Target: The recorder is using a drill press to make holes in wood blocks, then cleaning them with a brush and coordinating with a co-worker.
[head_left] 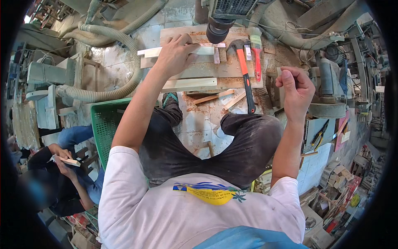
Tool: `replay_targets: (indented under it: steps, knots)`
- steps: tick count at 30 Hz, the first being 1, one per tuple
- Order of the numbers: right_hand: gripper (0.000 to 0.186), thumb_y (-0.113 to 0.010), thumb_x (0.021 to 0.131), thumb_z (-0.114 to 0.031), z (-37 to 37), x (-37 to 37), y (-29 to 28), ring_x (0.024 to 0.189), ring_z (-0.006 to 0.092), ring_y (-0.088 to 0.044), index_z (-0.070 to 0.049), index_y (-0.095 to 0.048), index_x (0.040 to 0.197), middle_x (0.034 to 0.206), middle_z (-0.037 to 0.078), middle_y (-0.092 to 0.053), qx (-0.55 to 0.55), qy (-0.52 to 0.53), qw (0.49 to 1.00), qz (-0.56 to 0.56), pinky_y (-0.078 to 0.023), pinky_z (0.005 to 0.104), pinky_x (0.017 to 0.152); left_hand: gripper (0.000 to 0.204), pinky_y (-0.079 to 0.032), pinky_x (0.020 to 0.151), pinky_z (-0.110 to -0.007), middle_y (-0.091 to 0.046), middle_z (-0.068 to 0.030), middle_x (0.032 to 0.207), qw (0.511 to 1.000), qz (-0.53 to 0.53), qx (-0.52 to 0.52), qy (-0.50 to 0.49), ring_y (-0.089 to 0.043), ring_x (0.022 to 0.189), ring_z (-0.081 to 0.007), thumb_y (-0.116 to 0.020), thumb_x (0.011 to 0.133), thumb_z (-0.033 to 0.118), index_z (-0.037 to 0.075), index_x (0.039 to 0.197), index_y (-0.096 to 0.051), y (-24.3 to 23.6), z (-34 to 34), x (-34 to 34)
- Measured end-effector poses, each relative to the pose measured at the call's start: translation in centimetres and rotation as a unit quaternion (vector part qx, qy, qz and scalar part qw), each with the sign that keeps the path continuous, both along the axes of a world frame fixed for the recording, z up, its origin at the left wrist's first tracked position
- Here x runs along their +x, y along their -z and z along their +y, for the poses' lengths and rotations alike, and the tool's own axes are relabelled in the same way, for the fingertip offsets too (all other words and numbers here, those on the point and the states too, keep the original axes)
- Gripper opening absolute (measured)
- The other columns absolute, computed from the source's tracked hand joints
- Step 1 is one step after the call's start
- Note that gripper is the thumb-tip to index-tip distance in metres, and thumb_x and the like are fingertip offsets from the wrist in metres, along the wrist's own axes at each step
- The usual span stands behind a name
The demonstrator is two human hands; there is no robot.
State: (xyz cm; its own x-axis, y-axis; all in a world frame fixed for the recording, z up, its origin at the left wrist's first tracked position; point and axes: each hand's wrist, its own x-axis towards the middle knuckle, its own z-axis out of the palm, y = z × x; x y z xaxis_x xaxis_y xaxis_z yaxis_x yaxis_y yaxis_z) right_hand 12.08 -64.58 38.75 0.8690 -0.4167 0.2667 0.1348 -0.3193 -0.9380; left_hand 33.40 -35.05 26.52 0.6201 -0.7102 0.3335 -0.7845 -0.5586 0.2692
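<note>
So we've got our left hand point(178, 50) arched over a pale wood strip point(153, 52) lying across the board point(188, 68), near a drill chuck point(217, 33). Fingers are half curled over the wood; can't tell if we're really pinching it or just resting there. Our right hand point(296, 89) is up off to the side, curled in narrow with the thumb near the fingers. No clue from this angle whether something's tucked in there.

To do this bit well, we'd keep the strip flat and snug to the little blocks point(216, 56) at its right end, pushing down evenly so it doesn't twist. Fingers well back from that chuck, please! Shavings point(199, 34) under or behind the wood could throw the fit off, so the red-handled brush point(257, 64) is worth a swipe. We'd also mind the hammer point(243, 62) lying just right of the blocks.
</note>
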Motion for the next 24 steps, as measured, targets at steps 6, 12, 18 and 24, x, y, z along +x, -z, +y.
replay_targets:
  steps: [6, 12, 18, 24]
  knots:
    - [0.019, -0.074, 0.104, -0.014, -0.2, 0.7, -0.5, 0.078, 0.0078, -0.063, 0.004, -0.074, 0.109, 0.087, 0.002, -0.07, -0.007, -0.02, 1.0, -0.018, -0.051, 0.023, 0.072, 0.036, -0.047, 0.098, -0.043, -0.063, -0.0036, 0.114, 1.0, -0.023, 0.01, -0.018, -0.062, 0.111, -0.0246, -0.079, 0.088, 0.025, 0.016, 0.123, -0.079, 0.1, 0.5, -0.3]
    - [0.019, -0.075, 0.103, -0.014, 0.1, 1.0, -0.7, 0.078, 0.0068, -0.063, 0.004, -0.075, 0.109, 0.088, 0.001, -0.07, -0.025, -0.038, 0.999, -0.03, -0.05, 0.0217, 0.072, 0.038, -0.047, 0.098, -0.042, -0.063, -0.0026, 0.113, 0.999, -0.034, 0.008, -0.026, -0.062, 0.112, -0.0239, -0.08, 0.086, 0.021, 0.017, 0.123, -0.08, 0.1, -0.1, -0.6]
    - [0.018, -0.076, 0.102, -0.014, 0.2, 1.4, 0.5, 0.079, 0.0055, -0.062, 0.003, -0.076, 0.11, 0.089, 0.001, -0.07, -0.015, -0.053, 0.998, 0.025, -0.049, 0.0207, 0.071, 0.039, -0.047, 0.099, -0.042, -0.063, -0.0026, 0.112, 0.999, -0.013, 0.017, -0.044, -0.061, 0.113, -0.0235, -0.08, 0.086, 0.015, 0.016, 0.125, -0.079, -0.6, 0.9, -1.3]
    - [0.03, -0.075, 0.096, -0.019, 1.5, 3.7, 5.7, 0.092, 0.0329, -0.072, 0.001, -0.072, 0.118, 0.107, 0.015, -0.072, -0.354, -0.09, 0.915, 0.173, -0.057, 0.0437, 0.085, 0.04, -0.047, 0.099, -0.041, -0.062, -0.0024, 0.11, 0.998, -0.003, 0.024, -0.064, -0.06, 0.113, -0.023, -0.08, 0.086, 0.014, 0.016, 0.126, -0.079, -0.4, 0.9, -2.0]
